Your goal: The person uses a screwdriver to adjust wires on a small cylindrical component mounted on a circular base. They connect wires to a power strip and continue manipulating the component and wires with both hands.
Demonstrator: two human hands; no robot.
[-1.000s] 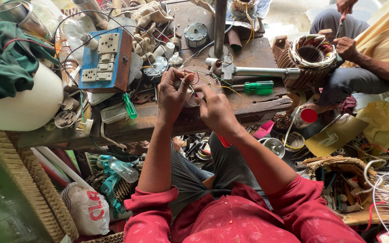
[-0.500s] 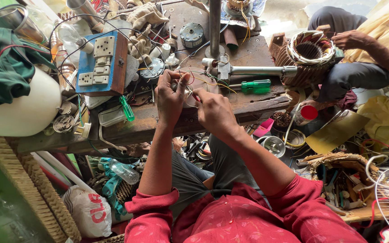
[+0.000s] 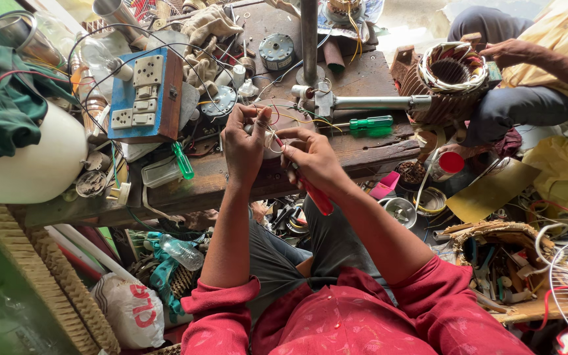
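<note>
Left hand [image 3: 243,141] fingers pinch the small wired part [image 3: 265,135] while right hand [image 3: 313,158] grips the red-handled tool [image 3: 310,187]; I'd keep that pinch steady.

Blue switchboard [image 3: 147,98] at bench [image 3: 369,148] left edge, green-handled screwdriver [image 3: 368,124] mid-bench, motor stator [image 3: 447,73] off right edge.

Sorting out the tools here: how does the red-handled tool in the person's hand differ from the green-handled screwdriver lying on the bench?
The red-handled tool is held in the right hand, tilted with its tip up at the small part in the left hand; the green-handled screwdriver lies flat and untouched on the wooden bench. The red handle is opaque, the green one looks translucent. Both have slim plastic handles.
</note>
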